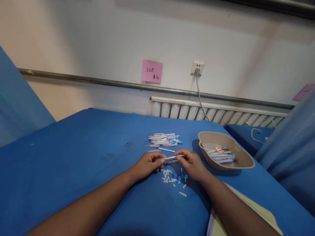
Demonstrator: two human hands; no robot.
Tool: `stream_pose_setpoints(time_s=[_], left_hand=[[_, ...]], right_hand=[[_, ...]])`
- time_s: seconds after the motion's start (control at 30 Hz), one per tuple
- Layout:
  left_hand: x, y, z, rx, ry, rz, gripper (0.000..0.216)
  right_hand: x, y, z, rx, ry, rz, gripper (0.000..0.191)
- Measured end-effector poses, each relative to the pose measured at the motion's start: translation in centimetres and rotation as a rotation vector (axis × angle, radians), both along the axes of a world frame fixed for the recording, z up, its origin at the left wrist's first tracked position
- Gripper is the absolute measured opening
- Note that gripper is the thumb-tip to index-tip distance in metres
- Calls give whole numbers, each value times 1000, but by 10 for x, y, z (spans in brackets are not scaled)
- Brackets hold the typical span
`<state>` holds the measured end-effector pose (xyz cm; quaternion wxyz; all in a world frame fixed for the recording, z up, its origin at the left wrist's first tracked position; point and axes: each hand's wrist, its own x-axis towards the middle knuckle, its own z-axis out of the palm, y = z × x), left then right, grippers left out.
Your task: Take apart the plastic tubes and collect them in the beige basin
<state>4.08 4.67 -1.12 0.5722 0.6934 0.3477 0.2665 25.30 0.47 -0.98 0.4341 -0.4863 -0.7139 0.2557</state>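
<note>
My left hand and my right hand meet over the blue cloth and both pinch one pen held level between them. Just below the hands lies a scatter of small white and blue pen parts. A loose pile of pens lies behind the hands, with a thin white refill beside it. To the right stands a beige tray holding several pens.
The blue cloth-covered table reaches back to a wall with a radiator, a socket with a plugged cable and a pink note. A yellow-white sheet lies under my right forearm.
</note>
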Motion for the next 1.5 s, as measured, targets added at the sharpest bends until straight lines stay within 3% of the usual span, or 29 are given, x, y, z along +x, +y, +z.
stream_pose_setpoints(time_s=[0.17, 0.33, 0.5, 0.73, 0.9, 1.03, 1.13, 1.23, 1.33, 1.43, 1.5], left_hand=[[3, -3, 6, 31, -28, 27, 26], [7, -5, 8, -43, -35, 140, 38], [7, -2, 8, -73, 110, 190, 46], [8, -5, 15, -88, -92, 266, 32], [8, -6, 15, -42, -120, 311, 26], [10, -7, 14, -48, -187, 316, 31], [12, -8, 15, -149, -231, 321, 45], [12, -7, 15, -236, -162, 296, 41], [9, -4, 13, -206, -81, 278, 38], [7, -3, 14, -142, -136, 284, 31], [6, -3, 16, -152, -198, 287, 41]], right_hand=[[-1, 1, -4, -55, 32, -17, 17], [-3, 1, -5, -50, 62, -44, 17], [-4, 0, -1, 21, 47, -54, 17], [-4, 2, -6, -97, 116, -56, 20], [-5, 5, -8, -166, 179, -41, 20], [-5, 6, -7, -190, 224, -55, 21], [-6, 6, -6, -171, 247, -82, 22], [-6, 6, -5, -151, 237, -89, 23], [-5, 6, -6, -126, 204, -100, 22], [-4, 7, -7, -123, 191, -106, 21], [-3, 8, -8, -130, 205, -109, 21]])
